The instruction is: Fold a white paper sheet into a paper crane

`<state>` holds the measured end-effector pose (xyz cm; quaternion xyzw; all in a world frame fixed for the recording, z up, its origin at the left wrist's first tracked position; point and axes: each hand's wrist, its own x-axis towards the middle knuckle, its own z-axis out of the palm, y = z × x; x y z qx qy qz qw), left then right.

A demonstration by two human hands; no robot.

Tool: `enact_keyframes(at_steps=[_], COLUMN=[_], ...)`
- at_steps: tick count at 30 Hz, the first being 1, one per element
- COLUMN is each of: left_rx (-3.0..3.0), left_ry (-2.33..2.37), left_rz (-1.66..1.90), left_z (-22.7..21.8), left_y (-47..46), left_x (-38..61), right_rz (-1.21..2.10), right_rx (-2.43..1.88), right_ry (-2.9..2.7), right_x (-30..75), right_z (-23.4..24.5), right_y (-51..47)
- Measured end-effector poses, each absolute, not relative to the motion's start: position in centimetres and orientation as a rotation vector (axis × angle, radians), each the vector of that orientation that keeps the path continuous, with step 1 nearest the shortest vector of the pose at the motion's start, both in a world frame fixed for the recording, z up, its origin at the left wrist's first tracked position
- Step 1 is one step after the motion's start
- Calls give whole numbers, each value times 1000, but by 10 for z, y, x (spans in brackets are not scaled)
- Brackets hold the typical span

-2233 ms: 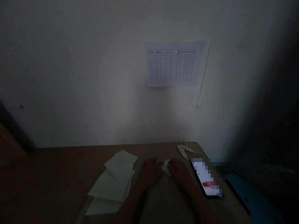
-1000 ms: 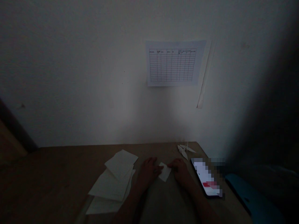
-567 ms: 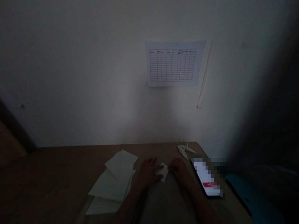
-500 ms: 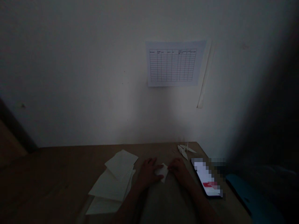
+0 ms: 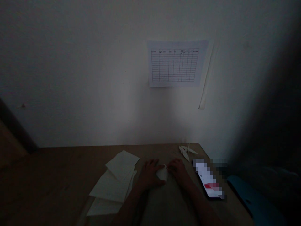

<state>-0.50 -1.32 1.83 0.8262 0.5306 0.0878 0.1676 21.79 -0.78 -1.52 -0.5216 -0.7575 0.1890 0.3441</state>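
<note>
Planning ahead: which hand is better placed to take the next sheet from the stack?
Probably left. The left hand lies just right of the stack; the right hand sits beyond the small paper, nearer the phone.

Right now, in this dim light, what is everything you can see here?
table: one, brown wood, across the bottom, against the wall
loose sheets: several overlapping, white, on the table left of the hands
small folded paper: one, white, on the table between the two hands
folded paper figure: one, white, at the table's far right corner
phone: one, dark body with a lit screen, lying right of the hands
blue object: one, at the lower right, too dark to identify
printed grid sheet: one, white with a ruled table, on the wall
pale strip: one, running down the wall beside the sheet
left hand: one, holds the paper's left side
right hand: one, holds its right side
</note>
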Motion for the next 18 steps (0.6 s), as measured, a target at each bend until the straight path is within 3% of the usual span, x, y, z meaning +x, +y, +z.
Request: enact_keyframes(at_steps=[18], left_rx=[2328], left_ry=[1467], left_rz=[301], left_z=[21], left_y=[-12], left_x=[-10], right_rz=[593], right_rx=[-1262], right_ry=[-1890], right_x=[234], right_z=[-23], right_y=[-12])
